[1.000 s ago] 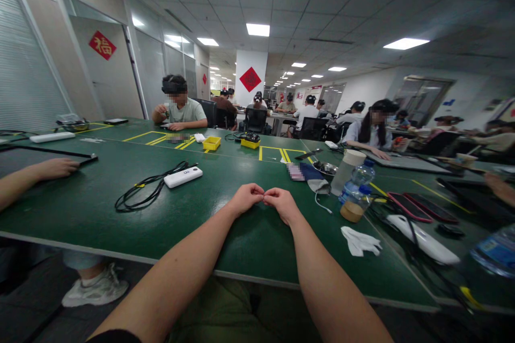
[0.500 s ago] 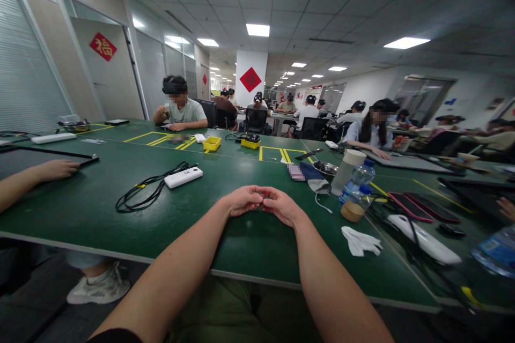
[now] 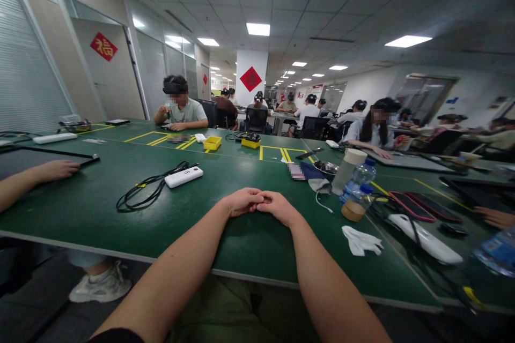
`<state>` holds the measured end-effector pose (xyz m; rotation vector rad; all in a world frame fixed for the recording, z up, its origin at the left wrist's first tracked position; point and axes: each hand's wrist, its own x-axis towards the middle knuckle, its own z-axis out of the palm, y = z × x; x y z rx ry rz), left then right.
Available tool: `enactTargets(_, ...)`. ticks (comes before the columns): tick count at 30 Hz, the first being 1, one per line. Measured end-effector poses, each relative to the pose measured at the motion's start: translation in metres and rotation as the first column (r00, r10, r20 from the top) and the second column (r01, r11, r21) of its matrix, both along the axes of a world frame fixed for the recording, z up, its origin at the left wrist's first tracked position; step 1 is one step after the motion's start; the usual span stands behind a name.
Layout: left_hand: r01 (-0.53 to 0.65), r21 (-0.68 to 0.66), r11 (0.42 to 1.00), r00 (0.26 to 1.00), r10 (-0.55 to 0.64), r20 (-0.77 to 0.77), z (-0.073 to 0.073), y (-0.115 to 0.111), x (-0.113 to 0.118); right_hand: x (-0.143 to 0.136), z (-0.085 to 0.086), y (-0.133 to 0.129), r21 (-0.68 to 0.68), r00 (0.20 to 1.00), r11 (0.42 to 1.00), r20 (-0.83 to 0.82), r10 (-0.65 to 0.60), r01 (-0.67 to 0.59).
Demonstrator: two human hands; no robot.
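Observation:
My left hand point(image 3: 243, 202) and my right hand point(image 3: 278, 208) meet above the near part of the green table point(image 3: 193, 233). The fingers of both are curled and pressed together, the tips touching or overlapping. Whatever they may hold between them is hidden or too small to name. To their left, apart from them, lies a white power bank point(image 3: 184, 176) beside a coiled black cable point(image 3: 140, 193). A crumpled white tissue point(image 3: 362, 241) lies to the right of my right hand.
On the right stand a pale tumbler point(image 3: 348, 171), a clear plastic bottle point(image 3: 364, 172) and a bottle of brown liquid point(image 3: 354, 208). Yellow trays point(image 3: 212, 143) sit farther back. A co-worker's hand point(image 3: 60, 169) rests on a dark tray at left; another person point(image 3: 179, 110) sits opposite.
My right thumb and fingers have shifted slightly left over my left fingertips, and a small reddish spot between them is now covered. At far right a co-worker's hand has moved lower.

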<state>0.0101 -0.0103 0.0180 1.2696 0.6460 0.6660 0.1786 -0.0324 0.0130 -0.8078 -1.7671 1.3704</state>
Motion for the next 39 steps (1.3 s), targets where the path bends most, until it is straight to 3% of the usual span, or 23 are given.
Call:
enactTargets(4,-0.089,0.013,0.996,0.996,0.089,0.023,-0.004,0.003,0.005,0.000,-0.003,0.006,0.115,0.971,0.971,0.094,-0.221,0.210)
enactTargets(6,-0.139,0.075,0.988,0.990,0.138,0.015,-0.005,0.004,0.008,0.000,-0.004,0.009,0.170,0.952,0.951,0.123,-0.280,0.258)
enactTargets(13,-0.250,0.228,0.941,0.960,0.271,-0.068,-0.003,-0.001,0.016,0.000,-0.010,0.012,0.238,0.942,0.929,0.114,-0.317,0.284)
enactTargets(23,-0.205,0.205,0.957,0.976,0.216,-0.033,-0.012,0.006,0.014,-0.001,-0.008,0.011,0.309,0.928,0.912,0.171,-0.332,0.270)
enactTargets(26,-0.230,0.137,0.964,0.973,0.227,0.039,-0.014,0.009,0.014,-0.003,-0.008,0.011,0.258,0.941,0.925,0.122,-0.317,0.278)
enactTargets(29,-0.282,-0.040,0.959,0.948,0.284,0.144,-0.012,0.011,0.013,-0.003,-0.010,0.014,0.166,0.941,0.934,0.071,-0.332,0.317)
enactTargets(34,-0.344,-0.377,0.860,0.869,0.443,0.219,-0.003,0.015,0.007,-0.001,-0.013,0.017,0.088,0.936,0.935,0.054,-0.349,0.343)
enactTargets(36,-0.349,-0.407,0.844,0.858,0.463,0.224,-0.001,0.016,0.006,0.000,-0.013,0.017,0.078,0.933,0.934,0.058,-0.354,0.349)
enactTargets(39,-0.381,-0.345,0.858,0.853,0.470,0.226,-0.001,0.016,0.005,-0.001,-0.010,0.015,0.068,0.932,0.933,0.055,-0.358,0.354)
